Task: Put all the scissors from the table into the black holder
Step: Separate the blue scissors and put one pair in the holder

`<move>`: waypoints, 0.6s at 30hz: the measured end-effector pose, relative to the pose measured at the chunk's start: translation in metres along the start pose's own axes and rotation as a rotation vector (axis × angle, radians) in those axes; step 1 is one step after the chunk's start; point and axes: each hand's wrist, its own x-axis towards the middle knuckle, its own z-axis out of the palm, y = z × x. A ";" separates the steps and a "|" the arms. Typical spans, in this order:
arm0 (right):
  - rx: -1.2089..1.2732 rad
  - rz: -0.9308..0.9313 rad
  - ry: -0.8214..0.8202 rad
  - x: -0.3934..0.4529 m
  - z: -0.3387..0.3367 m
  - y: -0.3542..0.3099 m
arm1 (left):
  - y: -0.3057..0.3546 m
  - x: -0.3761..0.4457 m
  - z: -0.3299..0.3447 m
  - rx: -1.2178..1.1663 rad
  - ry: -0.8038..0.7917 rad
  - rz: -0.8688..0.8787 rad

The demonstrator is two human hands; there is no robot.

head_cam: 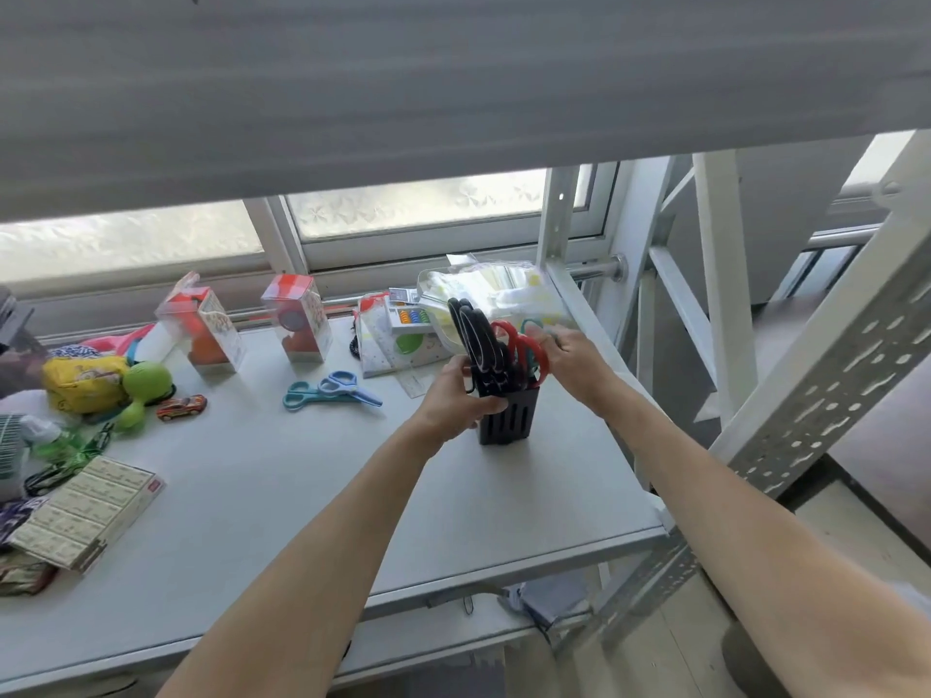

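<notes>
The black holder (pixel 509 419) stands on the white table (pixel 312 496), right of centre. Black-handled scissors (pixel 473 340) and red-handled scissors (pixel 524 352) stick up out of it, with a teal handle (pixel 530 324) behind them. My left hand (pixel 461 400) grips the holder's left side. My right hand (pixel 572 352) is at the red and teal handles, fingers curled against them. Two blue scissors (pixel 327 390) lie flat on the table to the left of the holder. Dark scissors (pixel 50 476) lie at the far left among green wrapping.
Two clear toy boxes (pixel 206 330) (pixel 300 319) stand at the back. A stationery pack (pixel 403 335) and plastic bag (pixel 493 289) lie behind the holder. A yellow pouch (pixel 83 377), green toy (pixel 143 390), toy car (pixel 181 408) and flat carton (pixel 85 511) crowd the left. A metal rack upright (pixel 826 390) rises at right.
</notes>
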 end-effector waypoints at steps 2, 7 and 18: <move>0.045 -0.007 -0.035 -0.001 0.001 0.000 | -0.001 0.000 0.000 0.001 0.004 0.001; 0.066 0.025 -0.052 0.000 0.001 0.001 | -0.002 0.000 0.000 -0.001 0.012 0.008; -0.024 -0.248 0.587 -0.024 0.015 -0.039 | -0.008 0.001 -0.007 0.047 -0.016 0.061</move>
